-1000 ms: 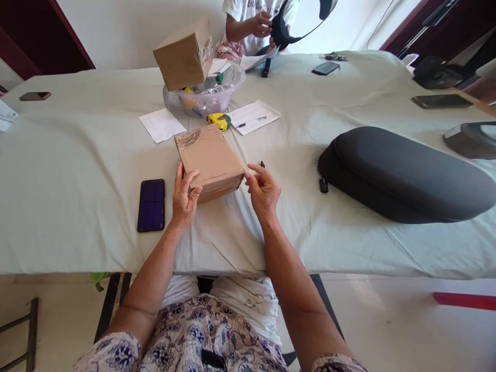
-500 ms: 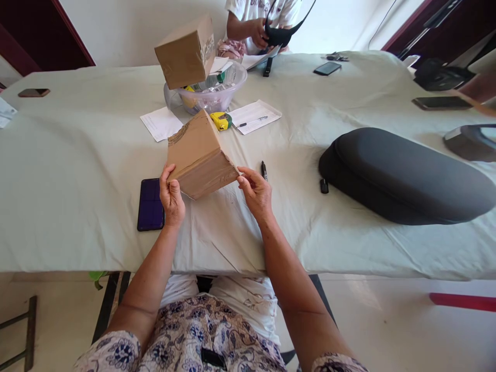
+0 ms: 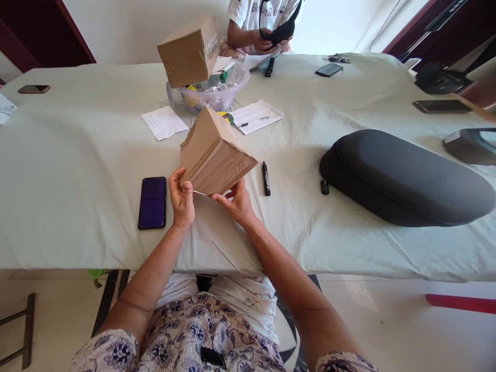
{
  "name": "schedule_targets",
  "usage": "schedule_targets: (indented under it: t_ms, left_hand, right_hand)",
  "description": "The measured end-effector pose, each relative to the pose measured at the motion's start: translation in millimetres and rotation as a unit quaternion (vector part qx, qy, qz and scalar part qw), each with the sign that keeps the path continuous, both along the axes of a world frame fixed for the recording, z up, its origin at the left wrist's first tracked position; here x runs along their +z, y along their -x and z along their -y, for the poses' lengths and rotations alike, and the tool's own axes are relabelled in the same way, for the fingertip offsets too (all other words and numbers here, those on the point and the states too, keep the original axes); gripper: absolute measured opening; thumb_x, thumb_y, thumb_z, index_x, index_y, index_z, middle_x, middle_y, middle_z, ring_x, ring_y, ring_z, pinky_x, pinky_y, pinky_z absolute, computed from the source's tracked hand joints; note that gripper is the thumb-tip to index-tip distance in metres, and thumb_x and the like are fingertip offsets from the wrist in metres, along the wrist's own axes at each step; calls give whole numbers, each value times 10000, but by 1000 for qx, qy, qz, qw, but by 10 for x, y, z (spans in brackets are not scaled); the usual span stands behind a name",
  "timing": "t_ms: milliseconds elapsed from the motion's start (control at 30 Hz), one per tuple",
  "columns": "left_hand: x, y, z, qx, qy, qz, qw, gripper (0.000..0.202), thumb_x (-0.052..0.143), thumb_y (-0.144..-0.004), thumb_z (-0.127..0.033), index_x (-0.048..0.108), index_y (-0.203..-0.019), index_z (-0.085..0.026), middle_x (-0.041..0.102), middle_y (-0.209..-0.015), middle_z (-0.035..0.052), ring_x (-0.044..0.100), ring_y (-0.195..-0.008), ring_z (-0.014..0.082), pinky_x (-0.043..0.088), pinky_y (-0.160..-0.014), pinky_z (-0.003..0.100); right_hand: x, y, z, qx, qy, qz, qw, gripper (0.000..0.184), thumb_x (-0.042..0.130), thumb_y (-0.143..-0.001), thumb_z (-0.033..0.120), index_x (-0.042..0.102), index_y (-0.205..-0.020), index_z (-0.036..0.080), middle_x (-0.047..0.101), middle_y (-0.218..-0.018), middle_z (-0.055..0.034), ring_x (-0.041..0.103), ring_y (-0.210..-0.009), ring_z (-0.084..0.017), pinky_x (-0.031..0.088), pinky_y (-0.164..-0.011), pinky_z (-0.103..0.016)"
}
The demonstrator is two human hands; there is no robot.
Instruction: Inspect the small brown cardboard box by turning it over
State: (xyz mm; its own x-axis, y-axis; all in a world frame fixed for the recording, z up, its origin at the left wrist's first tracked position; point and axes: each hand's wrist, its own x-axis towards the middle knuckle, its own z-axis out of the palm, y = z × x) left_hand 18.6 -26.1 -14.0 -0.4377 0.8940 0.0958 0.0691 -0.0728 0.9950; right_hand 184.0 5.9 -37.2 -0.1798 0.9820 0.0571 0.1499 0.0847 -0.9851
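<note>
A brown cardboard box (image 3: 215, 152) wrapped in clear tape is tilted up off the table, one corner pointing away from me. My left hand (image 3: 181, 199) grips its lower left corner, thumb on the near face. Under the box's near edge my right hand (image 3: 235, 201) supports it, fingers curled against the underside. A black marker (image 3: 265, 178) lies on the cloth just right of the box. A dark phone (image 3: 152, 202) lies flat left of my left hand.
A large black case (image 3: 403, 175) lies at the right. Behind the box are a clear bowl (image 3: 217, 95) with a second cardboard box (image 3: 189, 51) leaning on it, paper sheets (image 3: 256, 116) and a yellow tape measure. Another person sits at the far side holding something black.
The box went from lying flat on the table to lifted and tipped up. My right hand moved from its right corner to beneath it. The marker is now uncovered.
</note>
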Motion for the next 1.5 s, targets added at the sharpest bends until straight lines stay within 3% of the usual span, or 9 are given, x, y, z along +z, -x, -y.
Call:
schedule_targets:
  t_ms: [200, 400, 667, 767, 867, 1000, 1133, 1333, 1500]
  left_hand:
    - [27, -38, -19, -33, 24, 70, 997, 674, 435, -884, -798, 375, -1373, -338, 565, -1362, 117, 667, -1170, 222, 614, -857, 327]
    - [-27, -106, -9, -57, 20, -7, 998, 854, 758, -763, -678, 318, -1390, -301, 574, -1327, 117, 659, -1165, 213, 572, -1025, 382]
    - [-60, -157, 63, -37, 72, -59, 995, 926, 718, -768, -716, 316, -1482, -284, 648, -1296, 134, 721, -1020, 220, 625, -915, 379]
    - [-55, -103, 41, -49, 71, -12, 996, 916, 698, -799, -703, 308, -1512, -279, 687, -1146, 102, 731, -930, 206, 650, -798, 340]
    - [-59, 7, -11, -59, 71, 53, 994, 815, 646, -852, -688, 363, -1503, -287, 666, -1201, 111, 728, -976, 210, 660, -733, 303]
    - [-108, 162, -78, -37, 77, 93, 992, 715, 545, -898, -709, 435, -1478, -305, 654, -1270, 113, 743, -917, 200, 673, -732, 335]
    - [-118, 202, -96, -32, 72, 92, 993, 705, 550, -894, -713, 475, -1463, -303, 679, -1227, 103, 741, -882, 190, 673, -742, 340]
    - [-12, 179, -77, -67, 64, 66, 994, 634, 592, -876, -698, 617, -1356, -284, 685, -1217, 89, 712, -922, 188, 664, -725, 310]
    - [-15, 253, -88, -82, 57, 42, 994, 611, 574, -885, -701, 656, -1311, -271, 683, -1240, 100, 697, -998, 215, 652, -806, 360]
  right_hand:
    - [-31, 8, 11, 19, -12, 3, 1000, 985, 837, -691, 658, 388, -1481, 279, 523, -1376, -140, 666, -857, -182, 573, -538, -263]
    - [-75, -22, 22, -42, -25, 57, 997, 861, 795, -737, 627, 455, -1434, 252, 582, -1243, -116, 624, -730, -149, 565, -549, -294]
    - [-74, -16, 31, -81, -63, 75, 992, 756, 803, -748, 610, 528, -1352, 249, 608, -1110, -82, 605, -711, -152, 578, -587, -321]
    - [15, -35, 39, -69, -83, 55, 993, 752, 759, -822, 583, 477, -1453, 289, 611, -1150, -80, 636, -767, -159, 598, -639, -322]
    - [87, -59, 47, -51, -103, 43, 992, 671, 685, -899, 566, 470, -1478, 304, 644, -1132, -69, 656, -784, -151, 599, -677, -311]
    - [127, -76, 53, -29, -112, 48, 992, 494, 566, -980, 553, 537, -1388, 277, 681, -926, -32, 655, -781, -150, 569, -694, -298]
    - [149, -89, 45, -40, -114, 46, 992, 451, 582, -964, 572, 580, -1298, 269, 680, -978, -46, 630, -754, -145, 546, -675, -297]
    - [172, -263, -38, -171, -165, 36, 971, 755, 565, -884, 737, 412, -1492, 315, 535, -1390, -143, 611, -1169, -283, 568, -860, -414]
    - [124, -468, -167, -188, -140, 50, 971, 725, 453, -933, 743, 377, -1525, 330, 412, -1565, -130, 403, -1477, -337, 490, -1071, -557]
